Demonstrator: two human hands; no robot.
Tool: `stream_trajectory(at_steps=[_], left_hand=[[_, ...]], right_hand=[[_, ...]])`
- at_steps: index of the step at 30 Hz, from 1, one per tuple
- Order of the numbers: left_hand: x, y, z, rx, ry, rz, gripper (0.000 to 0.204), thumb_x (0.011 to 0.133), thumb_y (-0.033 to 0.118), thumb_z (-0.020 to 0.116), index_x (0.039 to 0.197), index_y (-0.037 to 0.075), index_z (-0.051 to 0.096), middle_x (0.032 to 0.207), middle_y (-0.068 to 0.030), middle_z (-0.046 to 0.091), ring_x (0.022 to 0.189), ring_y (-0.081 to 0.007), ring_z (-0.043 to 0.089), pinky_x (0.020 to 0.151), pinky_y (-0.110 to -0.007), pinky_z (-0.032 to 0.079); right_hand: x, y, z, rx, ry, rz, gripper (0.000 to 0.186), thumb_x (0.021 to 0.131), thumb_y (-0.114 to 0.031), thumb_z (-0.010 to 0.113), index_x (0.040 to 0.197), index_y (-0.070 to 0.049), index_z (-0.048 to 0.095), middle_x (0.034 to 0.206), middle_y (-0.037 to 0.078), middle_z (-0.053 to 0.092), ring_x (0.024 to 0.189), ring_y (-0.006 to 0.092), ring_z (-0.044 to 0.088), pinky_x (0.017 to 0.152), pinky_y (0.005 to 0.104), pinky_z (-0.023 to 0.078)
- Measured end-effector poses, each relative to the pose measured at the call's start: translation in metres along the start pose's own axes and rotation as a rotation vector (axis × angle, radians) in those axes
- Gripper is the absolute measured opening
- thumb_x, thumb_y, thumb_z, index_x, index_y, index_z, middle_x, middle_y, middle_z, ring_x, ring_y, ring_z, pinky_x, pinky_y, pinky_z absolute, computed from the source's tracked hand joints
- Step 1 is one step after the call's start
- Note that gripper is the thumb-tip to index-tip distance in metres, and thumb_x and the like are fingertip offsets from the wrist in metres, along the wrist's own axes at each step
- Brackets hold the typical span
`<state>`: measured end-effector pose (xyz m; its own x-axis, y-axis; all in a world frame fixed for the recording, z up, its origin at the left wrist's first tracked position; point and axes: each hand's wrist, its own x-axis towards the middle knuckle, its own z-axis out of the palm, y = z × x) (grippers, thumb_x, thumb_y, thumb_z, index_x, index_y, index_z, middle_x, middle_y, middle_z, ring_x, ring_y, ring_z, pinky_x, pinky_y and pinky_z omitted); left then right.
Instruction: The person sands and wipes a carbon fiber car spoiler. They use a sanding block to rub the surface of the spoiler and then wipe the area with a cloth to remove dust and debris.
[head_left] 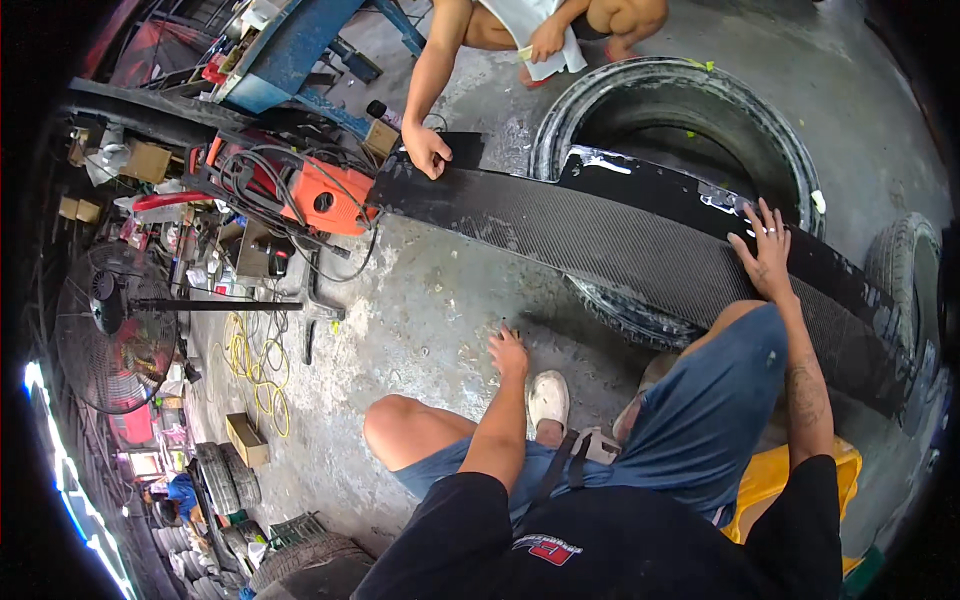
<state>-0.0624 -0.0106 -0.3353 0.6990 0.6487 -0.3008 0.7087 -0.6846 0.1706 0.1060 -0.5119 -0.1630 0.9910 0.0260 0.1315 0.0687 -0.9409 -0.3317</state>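
A long black carbon-weave panel (pixel 610 250) lies across a large tire (pixel 555 120). Fingers spread, my right hand (pixel 765 255) rests on it beside its glossy black strip (pixel 655 180), which has pale smears. My left hand (pixel 506 347) hangs in front of my knees over the concrete, fingers loosely apart and slightly bent, with nothing clearly in them. A crouching co-worker's hand (pixel 428 150) grips the panel's far left end; their other hand (pixel 546 38) holds a white cloth.
An orange pressure washer (pixel 327 195) with hoses stands left of the panel. Further left are a pedestal fan (pixel 110 330), yellow hose (pixel 240 360), boxes and stacked tires (pixel 220 475). A blue metal bench (pixel 280 55) is at the back, another tire (pixel 890 250) at right, a yellow seat (pixel 845 465) beneath me.
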Motion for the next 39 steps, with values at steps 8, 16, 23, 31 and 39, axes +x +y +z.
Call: stream_trajectory(at_steps=[8,16,23,31,39], left_hand=[[0.027,-0.013,-0.023,-0.723,0.692,-0.206,0.061,0.097,0.048,0.057,0.141,0.007,0.043,0.127,-0.0183,0.051,0.116,-0.0341,0.052,0.091,-0.050,0.045],[0.027,0.163,-0.115,-1.767,-0.264,0.184,0.051,0.097,0.038,0.063,0.128,0.000,0.054,0.125,-0.0133,0.060,0.106,-0.0246,0.059,0.093,-0.039,0.047],[0.079,0.159,-0.123,-2.271,-0.361,0.135,0.028,0.099,0.021,0.058,0.118,0.001,0.062,0.122,-0.0099,0.066,0.114,-0.0223,0.060,0.106,-0.038,0.044],[0.085,0.162,-0.125,-2.231,-0.390,0.006,0.027,0.099,0.012,0.057,0.121,-0.003,0.060,0.124,-0.0120,0.066,0.116,-0.0271,0.060,0.106,-0.043,0.045],[0.075,0.153,-0.116,-2.255,-0.433,0.132,0.028,0.100,0.018,0.056,0.122,0.001,0.061,0.125,-0.0103,0.065,0.117,-0.0275,0.060,0.106,-0.043,0.044]], right_hand=[[0.001,-0.036,0.020,-0.154,0.052,-0.010,0.062,0.098,-0.051,0.051,0.153,-0.025,0.037,0.162,0.009,0.027,0.149,0.0379,0.019,0.119,0.0596,0.011],[-0.004,-0.010,0.017,-0.207,0.050,0.058,0.064,0.097,-0.054,0.051,0.153,-0.026,0.038,0.162,0.008,0.026,0.150,0.0376,0.018,0.119,0.0608,0.011],[-0.004,-0.018,0.010,-0.178,0.083,0.062,0.064,0.096,-0.055,0.052,0.152,-0.026,0.039,0.161,0.009,0.029,0.149,0.0378,0.019,0.118,0.0616,0.012],[-0.005,-0.017,0.010,-0.165,0.048,0.094,0.062,0.096,-0.052,0.054,0.150,-0.024,0.044,0.160,0.009,0.031,0.149,0.0367,0.021,0.118,0.0606,0.015],[-0.002,-0.014,0.013,-0.202,0.062,0.068,0.061,0.096,-0.051,0.054,0.151,-0.026,0.041,0.161,0.006,0.029,0.150,0.0347,0.020,0.120,0.0589,0.012]])
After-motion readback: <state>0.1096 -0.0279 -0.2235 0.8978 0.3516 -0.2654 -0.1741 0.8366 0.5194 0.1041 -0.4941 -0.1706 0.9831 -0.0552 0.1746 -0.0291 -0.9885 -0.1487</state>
